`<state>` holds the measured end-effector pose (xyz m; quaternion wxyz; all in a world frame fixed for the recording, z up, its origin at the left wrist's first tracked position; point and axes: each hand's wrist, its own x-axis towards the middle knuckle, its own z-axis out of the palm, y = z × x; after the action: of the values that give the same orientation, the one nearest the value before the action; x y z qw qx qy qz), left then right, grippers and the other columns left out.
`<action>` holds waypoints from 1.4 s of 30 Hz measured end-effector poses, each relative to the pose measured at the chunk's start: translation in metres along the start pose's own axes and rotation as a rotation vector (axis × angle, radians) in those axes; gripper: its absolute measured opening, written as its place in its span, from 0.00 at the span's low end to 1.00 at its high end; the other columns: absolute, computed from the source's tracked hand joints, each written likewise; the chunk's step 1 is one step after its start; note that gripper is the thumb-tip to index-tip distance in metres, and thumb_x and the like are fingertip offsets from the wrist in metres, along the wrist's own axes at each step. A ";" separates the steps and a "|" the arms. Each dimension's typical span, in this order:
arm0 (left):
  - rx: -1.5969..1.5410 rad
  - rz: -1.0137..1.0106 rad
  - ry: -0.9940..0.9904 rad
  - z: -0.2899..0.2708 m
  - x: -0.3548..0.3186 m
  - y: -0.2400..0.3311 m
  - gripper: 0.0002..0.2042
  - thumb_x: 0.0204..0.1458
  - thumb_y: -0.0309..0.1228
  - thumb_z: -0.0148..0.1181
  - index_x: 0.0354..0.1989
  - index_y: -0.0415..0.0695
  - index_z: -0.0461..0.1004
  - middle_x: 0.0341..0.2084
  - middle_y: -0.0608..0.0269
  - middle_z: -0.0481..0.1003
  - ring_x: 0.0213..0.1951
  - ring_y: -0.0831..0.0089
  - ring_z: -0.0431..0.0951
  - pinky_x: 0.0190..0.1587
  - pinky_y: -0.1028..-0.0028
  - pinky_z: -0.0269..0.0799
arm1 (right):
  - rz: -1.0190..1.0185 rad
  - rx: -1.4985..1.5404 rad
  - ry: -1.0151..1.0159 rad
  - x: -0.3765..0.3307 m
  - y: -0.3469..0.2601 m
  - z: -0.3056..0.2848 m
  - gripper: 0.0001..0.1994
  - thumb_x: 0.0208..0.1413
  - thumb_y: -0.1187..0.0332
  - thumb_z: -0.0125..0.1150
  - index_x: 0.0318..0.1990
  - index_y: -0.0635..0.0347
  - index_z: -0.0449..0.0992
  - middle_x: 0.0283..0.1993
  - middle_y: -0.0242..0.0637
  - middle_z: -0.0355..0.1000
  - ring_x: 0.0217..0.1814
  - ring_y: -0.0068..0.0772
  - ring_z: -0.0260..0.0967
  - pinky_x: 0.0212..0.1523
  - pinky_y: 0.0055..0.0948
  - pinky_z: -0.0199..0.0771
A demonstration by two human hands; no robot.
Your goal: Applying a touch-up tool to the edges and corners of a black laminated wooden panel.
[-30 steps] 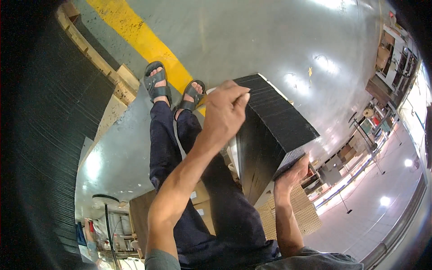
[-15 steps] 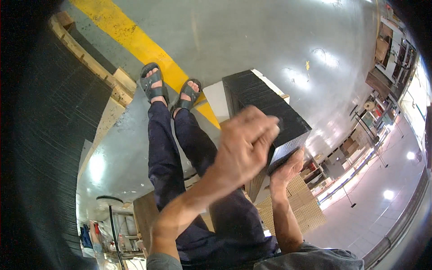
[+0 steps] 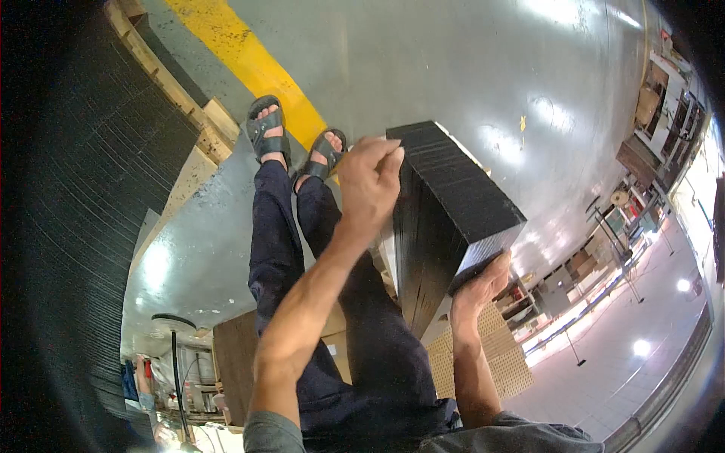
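A long black block (image 3: 462,181), which looks like thin sheets stacked tightly together, stands tilted right of my legs. Its dark side face is turned toward me, and a pale edge runs along its far right side. My right hand (image 3: 482,288) holds the near lower end, with the fingers along the bottom edge. At the far left corner is my left hand (image 3: 370,185), its fingers curled in a pinch. Whether anything is between those fingertips, or whether they touch the block, I cannot make out.
A tall stack of black sheets (image 3: 98,181) rises on the left beside a wooden pallet (image 3: 170,87). A yellow stripe (image 3: 253,60) crosses the grey floor by my sandals. Perforated tan board (image 3: 491,351) lies beyond my right forearm. Shelves and boxes (image 3: 563,283) stand farther right.
My left hand has moved from over the middle of the block to its far left corner, uncovering the side face. My right hand stays at the near end.
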<state>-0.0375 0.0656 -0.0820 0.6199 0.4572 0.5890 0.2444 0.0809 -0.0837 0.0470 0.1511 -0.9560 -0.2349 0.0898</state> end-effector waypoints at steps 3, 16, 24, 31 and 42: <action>-0.159 0.142 0.233 0.015 -0.014 0.001 0.05 0.53 0.22 0.62 0.37 0.35 0.79 0.29 0.52 0.77 0.30 0.59 0.78 0.34 0.68 0.73 | 0.072 0.026 -0.085 -0.003 -0.023 -0.002 0.33 0.72 0.45 0.34 0.48 0.76 0.68 0.39 0.40 0.68 0.43 0.31 0.60 0.48 0.34 0.62; -0.460 0.059 0.138 0.007 -0.075 0.098 0.05 0.56 0.20 0.62 0.40 0.38 0.79 0.35 0.60 0.79 0.33 0.74 0.78 0.33 0.77 0.74 | 0.070 0.000 -0.141 0.003 -0.020 -0.008 0.33 0.72 0.44 0.34 0.46 0.74 0.69 0.37 0.44 0.69 0.41 0.33 0.63 0.47 0.35 0.65; -0.314 0.036 0.249 0.022 -0.056 0.058 0.04 0.56 0.23 0.63 0.38 0.39 0.78 0.31 0.60 0.79 0.33 0.69 0.79 0.38 0.72 0.74 | 0.011 -0.085 -0.032 0.000 -0.019 -0.005 0.32 0.73 0.47 0.35 0.50 0.77 0.69 0.43 0.48 0.72 0.46 0.39 0.64 0.52 0.40 0.64; -0.323 0.068 0.240 0.020 -0.055 0.062 0.06 0.53 0.23 0.65 0.39 0.39 0.78 0.34 0.58 0.79 0.35 0.67 0.79 0.39 0.71 0.75 | 0.016 0.034 -0.057 0.002 -0.031 -0.001 0.30 0.73 0.47 0.37 0.44 0.74 0.67 0.34 0.35 0.64 0.39 0.28 0.57 0.42 0.33 0.62; -0.297 0.005 0.265 0.025 -0.052 0.057 0.07 0.53 0.25 0.66 0.39 0.39 0.79 0.33 0.58 0.80 0.34 0.70 0.80 0.39 0.72 0.74 | 0.061 -0.075 -0.038 -0.002 -0.017 -0.011 0.33 0.72 0.44 0.35 0.50 0.76 0.69 0.39 0.43 0.71 0.44 0.37 0.63 0.50 0.39 0.63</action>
<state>-0.0101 0.0412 -0.0101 0.5968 0.3261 0.6218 0.3884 0.0752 -0.0729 0.0635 0.1076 -0.9659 -0.2116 0.1037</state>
